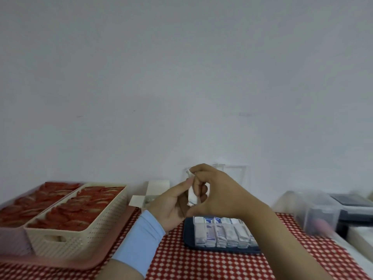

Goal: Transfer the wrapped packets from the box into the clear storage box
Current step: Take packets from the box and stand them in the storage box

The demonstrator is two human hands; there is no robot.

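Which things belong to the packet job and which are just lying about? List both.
Job: packet, pinched by left hand and right hand; white box; clear box of packets.
Lying about: beige basket; pink tray; lidded tub.

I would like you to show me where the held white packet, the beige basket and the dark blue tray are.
white packet [192, 196]: head view, lower half of its wrapper.
beige basket [66, 245]: head view, front wall.
dark blue tray [188, 232]: head view, bare left edge.

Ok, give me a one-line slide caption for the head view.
Left hand and right hand pinch a white packet above the packets lined up on a navy tray.
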